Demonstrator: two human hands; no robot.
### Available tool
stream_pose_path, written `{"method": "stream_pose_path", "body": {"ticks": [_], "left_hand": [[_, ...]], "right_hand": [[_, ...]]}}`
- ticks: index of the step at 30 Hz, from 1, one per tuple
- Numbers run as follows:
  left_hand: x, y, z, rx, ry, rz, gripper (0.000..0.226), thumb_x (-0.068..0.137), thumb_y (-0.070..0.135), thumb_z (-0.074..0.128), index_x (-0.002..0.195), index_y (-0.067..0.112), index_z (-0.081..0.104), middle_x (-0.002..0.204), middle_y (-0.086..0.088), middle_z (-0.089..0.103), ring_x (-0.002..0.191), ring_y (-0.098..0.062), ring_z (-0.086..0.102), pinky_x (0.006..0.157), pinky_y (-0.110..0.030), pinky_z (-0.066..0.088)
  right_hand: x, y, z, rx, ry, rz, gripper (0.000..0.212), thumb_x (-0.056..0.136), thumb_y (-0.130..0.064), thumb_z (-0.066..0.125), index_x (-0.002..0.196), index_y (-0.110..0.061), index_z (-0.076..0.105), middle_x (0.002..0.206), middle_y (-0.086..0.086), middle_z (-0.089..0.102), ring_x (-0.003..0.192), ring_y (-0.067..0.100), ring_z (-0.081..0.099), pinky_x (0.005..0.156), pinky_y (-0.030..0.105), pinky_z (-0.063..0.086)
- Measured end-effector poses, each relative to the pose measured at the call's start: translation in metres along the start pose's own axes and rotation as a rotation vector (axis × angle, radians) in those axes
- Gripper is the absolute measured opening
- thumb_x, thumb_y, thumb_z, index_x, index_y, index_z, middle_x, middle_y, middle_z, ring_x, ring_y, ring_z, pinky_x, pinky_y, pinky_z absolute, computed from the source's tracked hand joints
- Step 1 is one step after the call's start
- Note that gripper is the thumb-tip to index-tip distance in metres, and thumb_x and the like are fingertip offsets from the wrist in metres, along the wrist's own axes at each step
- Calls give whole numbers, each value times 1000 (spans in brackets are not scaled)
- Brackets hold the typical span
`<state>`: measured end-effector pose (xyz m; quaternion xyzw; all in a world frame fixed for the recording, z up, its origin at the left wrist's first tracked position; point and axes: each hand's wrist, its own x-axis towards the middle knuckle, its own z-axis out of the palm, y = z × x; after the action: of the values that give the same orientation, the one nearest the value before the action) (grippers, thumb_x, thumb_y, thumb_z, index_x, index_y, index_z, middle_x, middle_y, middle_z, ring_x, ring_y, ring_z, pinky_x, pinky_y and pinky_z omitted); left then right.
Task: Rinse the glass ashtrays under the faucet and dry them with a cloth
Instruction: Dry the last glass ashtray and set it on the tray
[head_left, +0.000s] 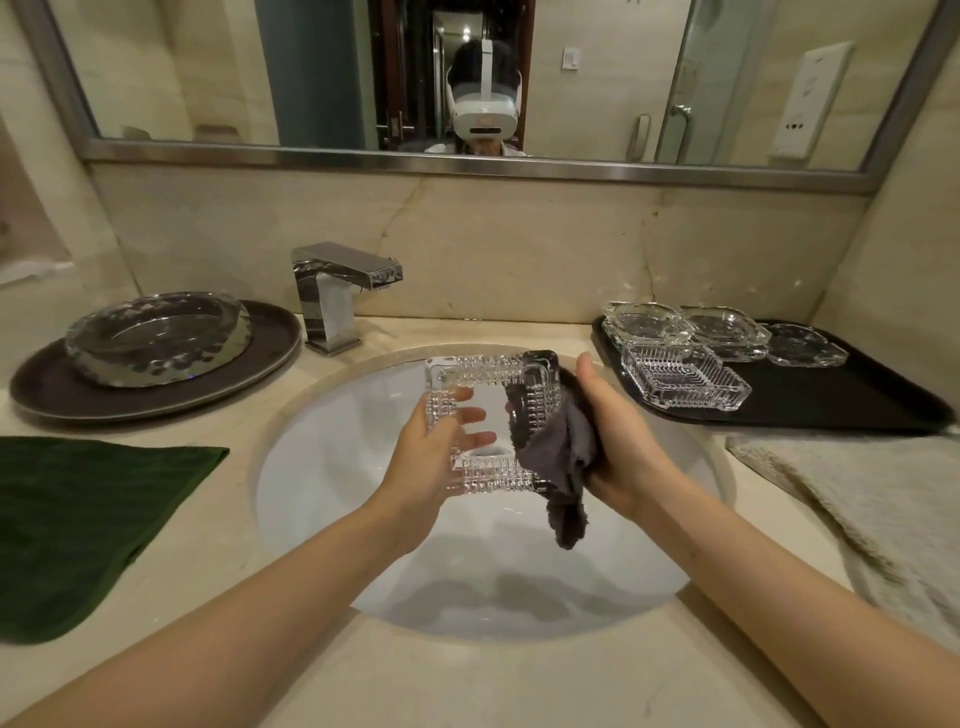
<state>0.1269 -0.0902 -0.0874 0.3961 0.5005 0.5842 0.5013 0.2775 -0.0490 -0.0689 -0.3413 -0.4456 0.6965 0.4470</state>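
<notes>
Tilting toward viewer, square ashtray (491, 421), clothed.

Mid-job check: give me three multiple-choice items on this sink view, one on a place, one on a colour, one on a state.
1. Where is the large round ashtray?
A. in the sink
B. on the dark round plate left of the faucet
C. on the black tray

2. What colour is the cloth in the right hand?
A. grey
B. white
C. red

3. The square ashtray is:
A. lying in the basin
B. held over the sink by the left hand
C. stacked on the tray

Key: 1 B, it sits on the plate; 2 A, dark grey fabric; 3 B, fingers grip its edge.
</notes>
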Motion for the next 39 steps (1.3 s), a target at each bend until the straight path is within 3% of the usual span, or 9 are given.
{"method": "stream_pose_path", "body": {"ticks": [3, 6, 10, 14, 18, 21, 28, 34, 39], "left_hand": [[-1, -1, 1, 5, 16, -24, 34, 96, 1, 31, 101, 25, 54, 93, 1, 51, 79, -11, 58, 60, -29, 42], [-4, 1, 7, -79, -9, -52, 31, 95, 0, 33, 95, 22, 55, 87, -1, 57, 74, -13, 59, 56, -28, 48], [-8, 4, 10, -150, -20, -65, 32, 93, -4, 34, 104, 20, 53, 72, 2, 68, 59, -10, 65, 49, -24, 51], [-10, 3, 12, -70, 23, -69, 39, 92, 0, 36, 119, 25, 48, 86, 4, 60, 68, -8, 59, 57, -18, 48], [-4, 3, 8, 7, 54, -52, 41, 92, 4, 40, 119, 35, 40, 100, 10, 53, 105, -18, 49, 96, -34, 34], [-3, 3, 8, 51, 49, -39, 37, 93, 4, 39, 118, 32, 42, 102, 2, 50, 93, -18, 52, 84, -35, 42], [-12, 0, 13, 346, -85, -121, 16, 100, 26, 35, 88, 26, 46, 83, -4, 41, 64, -13, 39, 53, -22, 34], [-8, 6, 10, 409, -81, -34, 14, 100, 27, 37, 93, 21, 48, 73, 6, 50, 52, -10, 34, 48, -21, 28], [5, 17, -4, 476, -65, -82, 11, 93, 35, 52, 90, 26, 47, 88, 5, 55, 68, -10, 52, 64, -26, 45]], "right_hand": [[0, 1, -4, 19, -139, 2, 46, 71, -56, 62, 87, -15, 76, 96, 10, 71, 87, 23, 67, 89, 37, 50], [0, 3, -8, 5, -261, 89, 75, 39, -55, 86, 96, -9, 73, 91, 14, 72, 78, 24, 69, 71, 33, 58], [-4, 4, -1, 55, -340, 147, 74, 28, -55, 88, 85, -10, 77, 86, 13, 73, 71, 25, 70, 59, 30, 57], [-2, 5, -1, 30, -350, 181, 71, 30, -59, 86, 84, -13, 77, 88, 11, 73, 76, 23, 70, 68, 31, 58], [-2, 5, -3, -18, -246, 134, 54, 67, -56, 63, 95, -11, 73, 90, 12, 73, 74, 23, 70, 67, 29, 57], [3, 3, -4, 8, -146, 41, 43, 73, -42, 68, 96, -6, 68, 81, 12, 71, 65, 23, 67, 63, 28, 56], [-4, -3, -9, -3, -293, 67, 60, 24, -54, 87, 71, -18, 77, 74, 6, 72, 63, 18, 69, 54, 26, 55], [-1, -11, -12, -200, -132, 85, 36, 92, -33, 48, 92, 0, 64, 74, 16, 71, 58, 20, 67, 53, 24, 53], [11, -15, -14, -418, 15, 0, 33, 88, -18, 57, 102, 12, 59, 89, 29, 68, 80, 38, 65, 78, 47, 52]]}}
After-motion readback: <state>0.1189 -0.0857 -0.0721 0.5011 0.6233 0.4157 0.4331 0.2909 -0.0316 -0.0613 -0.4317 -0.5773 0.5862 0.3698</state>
